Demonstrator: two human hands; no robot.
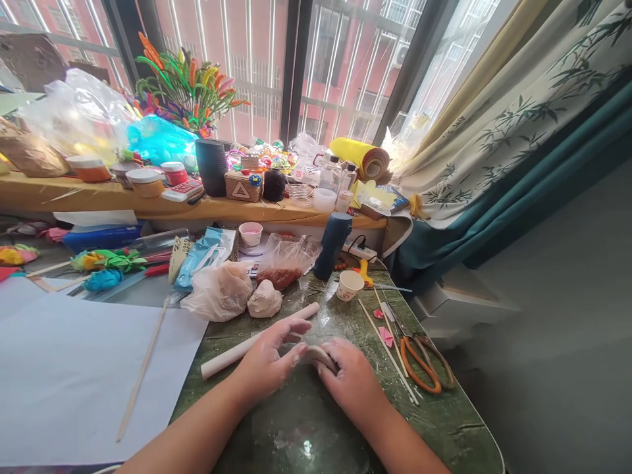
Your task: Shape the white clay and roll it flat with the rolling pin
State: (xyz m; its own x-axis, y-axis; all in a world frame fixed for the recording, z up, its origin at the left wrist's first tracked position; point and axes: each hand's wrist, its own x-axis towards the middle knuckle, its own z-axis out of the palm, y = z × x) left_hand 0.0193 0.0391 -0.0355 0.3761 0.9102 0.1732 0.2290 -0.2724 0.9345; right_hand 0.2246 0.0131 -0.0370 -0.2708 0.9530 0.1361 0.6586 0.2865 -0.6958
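A curved piece of pale clay [320,356] is bent between the thumb and fingers of my right hand [353,375], low over the dark green table [296,421]. My left hand [269,359] is at the clay's left end, its fingers curved and apart and its thumb close to that end. Whether the thumb touches the clay, I cannot tell. White residue marks my fingertips. Just beyond my left hand a white rolling pin [232,357] lies slantwise. Behind the pin sits a lump of whitish clay [265,299], beside a crumpled plastic bag [217,289].
On the right lie orange-handled scissors [419,368], thin wooden sticks [382,342] and pink scraps [386,337]. A paper cup [350,286] and dark blue cylinder [332,247] stand behind. White paper [89,375] covers the left. Jars and bottles crowd the windowsill [276,212].
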